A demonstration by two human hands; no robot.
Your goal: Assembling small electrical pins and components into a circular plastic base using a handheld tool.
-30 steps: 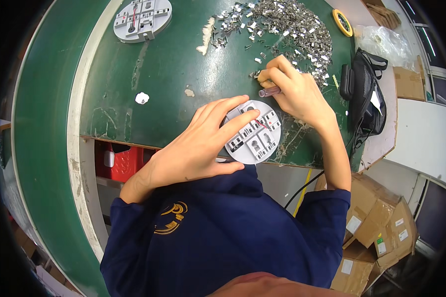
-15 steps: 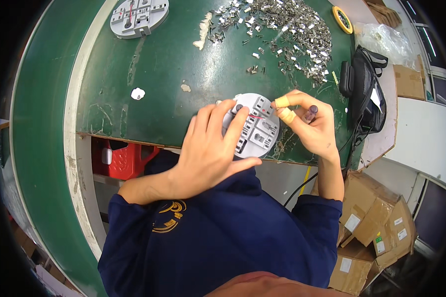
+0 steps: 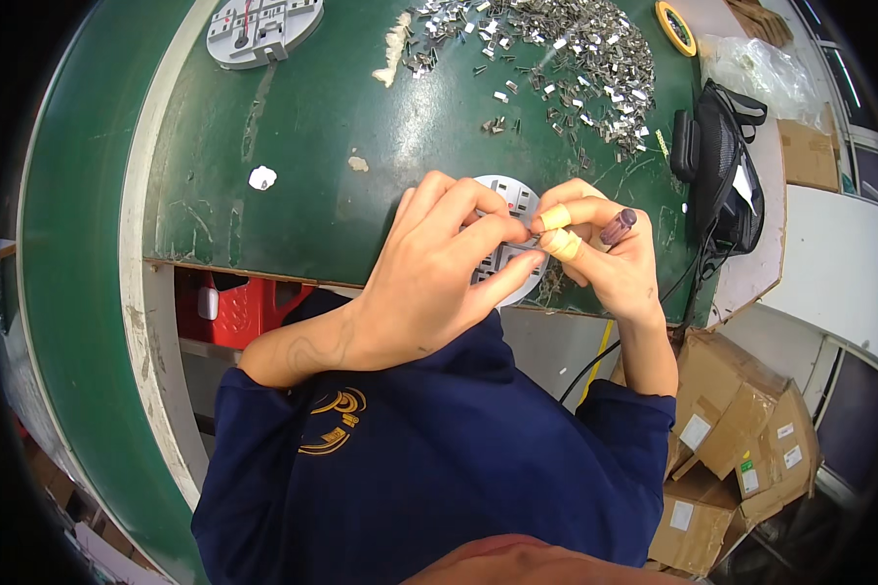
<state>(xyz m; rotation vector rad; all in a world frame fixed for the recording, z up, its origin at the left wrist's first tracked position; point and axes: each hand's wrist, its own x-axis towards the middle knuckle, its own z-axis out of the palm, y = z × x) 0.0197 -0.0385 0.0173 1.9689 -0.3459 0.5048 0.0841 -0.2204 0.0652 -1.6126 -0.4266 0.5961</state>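
Note:
A round grey plastic base (image 3: 528, 283) with molded slots lies near the table's front edge, mostly covered by my hands. Above it, my left hand (image 3: 437, 258) bends inward, thumb and index finger closed close to the right fingertips; whatever they pinch is too small to make out. My right hand (image 3: 610, 263), with yellow tape on thumb and index finger, brings those two fingertips together over the base. A screwdriver with a dark purple handle (image 3: 618, 227) is tucked in that hand, its shaft hidden. Whether the right fingertips also pinch a small part cannot be seen.
A large heap of small metal clips (image 3: 595, 58) covers the table's far right. Another grey base (image 3: 263, 29) sits at the far left. A yellow tape roll (image 3: 675, 27) and black bag (image 3: 732, 180) lie at the right. Below are a red plastic stool (image 3: 239, 310) and cardboard boxes (image 3: 741, 409).
My left hand has lifted off the base, and its fingers have curled rightward to meet the right fingertips. The right hand stays near the base with the screwdriver.

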